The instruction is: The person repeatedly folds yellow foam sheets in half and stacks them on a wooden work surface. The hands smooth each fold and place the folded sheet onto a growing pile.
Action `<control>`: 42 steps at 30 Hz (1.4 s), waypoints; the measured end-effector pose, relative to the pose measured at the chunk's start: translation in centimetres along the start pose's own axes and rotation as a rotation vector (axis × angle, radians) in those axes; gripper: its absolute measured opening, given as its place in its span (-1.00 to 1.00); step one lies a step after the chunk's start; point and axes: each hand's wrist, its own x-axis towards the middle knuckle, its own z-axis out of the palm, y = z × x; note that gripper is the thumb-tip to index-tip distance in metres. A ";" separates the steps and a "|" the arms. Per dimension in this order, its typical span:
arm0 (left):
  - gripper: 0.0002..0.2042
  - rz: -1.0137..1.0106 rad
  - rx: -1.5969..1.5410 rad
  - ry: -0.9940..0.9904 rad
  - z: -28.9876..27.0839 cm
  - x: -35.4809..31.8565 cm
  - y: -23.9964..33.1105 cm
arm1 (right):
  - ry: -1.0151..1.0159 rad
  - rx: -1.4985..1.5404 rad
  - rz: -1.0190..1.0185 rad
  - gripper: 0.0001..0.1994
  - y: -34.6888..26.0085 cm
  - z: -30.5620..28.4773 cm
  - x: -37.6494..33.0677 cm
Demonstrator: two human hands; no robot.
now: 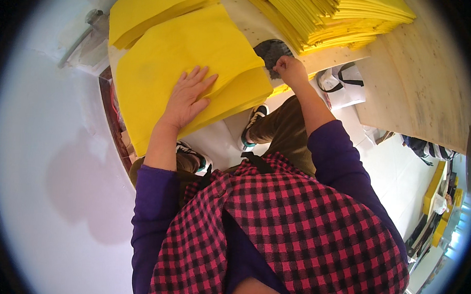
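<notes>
My left hand [188, 97] lies flat with its fingers spread on a yellow cloth sheet [166, 56]. That sheet is the top of a layered pile whose lower edges [248, 88] show on the near right side. My right hand [291, 71] is closed, with thumb and fingertips pinched together at the edge of a flat black patch [271, 52] on the tabletop. Whatever those fingertips hold, if anything, is too small to make out.
Another yellow cloth stack [152, 12] sits at the far left. A tall pile of folded yellow cloth [343, 21] stands at the far right on the wooden table [329, 57]. Below its edge is a white bag [344, 86] with black straps. A wooden board [419, 75] fills the right side.
</notes>
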 end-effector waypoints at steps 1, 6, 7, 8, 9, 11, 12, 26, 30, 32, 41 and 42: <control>-0.41 0.002 -0.002 -0.001 0.0 0.0 0.0 | 0.017 -0.006 -0.025 -0.87 0.2 0.1 0.1; -0.41 0.011 0.006 0.007 0.2 0.1 -0.2 | 0.069 0.136 -0.118 -0.90 0.2 -0.6 -0.4; -0.41 0.011 0.004 0.009 0.2 0.1 -0.2 | 0.033 0.243 -0.060 -0.90 -0.1 -1.1 -0.9; -0.41 -0.001 0.001 0.005 0.2 0.0 -0.2 | -0.006 0.355 0.018 -0.91 -0.6 -1.6 -1.5; -0.40 0.004 -0.010 0.004 0.2 -0.1 -0.2 | -0.026 0.443 -0.034 -0.90 -1.1 -2.1 -2.2; -0.39 -0.005 -0.031 -0.018 0.1 -0.1 -0.2 | -0.070 0.651 -0.110 -0.88 -2.3 -3.1 -3.8; -0.39 -0.006 -0.027 -0.020 0.1 -0.1 -0.1 | -0.135 0.692 -0.102 -0.86 -2.8 -3.5 -4.5; -0.41 0.006 -0.005 0.002 0.0 0.0 0.1 | -0.319 0.427 -0.288 -0.88 -5.3 -3.6 -4.8; -0.41 0.007 -0.002 -0.001 0.0 0.1 0.0 | -0.275 0.423 -0.355 -0.89 -5.5 -3.6 -4.6; -0.41 0.008 0.000 0.000 0.0 0.0 -0.1 | -0.238 0.373 -0.431 -0.88 -5.8 -3.9 -4.5; -0.39 -0.009 -0.023 -0.016 -0.1 0.0 0.0 | -0.216 0.263 -0.546 -0.83 -8.4 -5.9 -3.6; -0.39 -0.013 -0.026 -0.022 -0.1 0.1 0.1 | -0.232 0.282 -0.483 -0.82 -8.6 -5.9 -3.5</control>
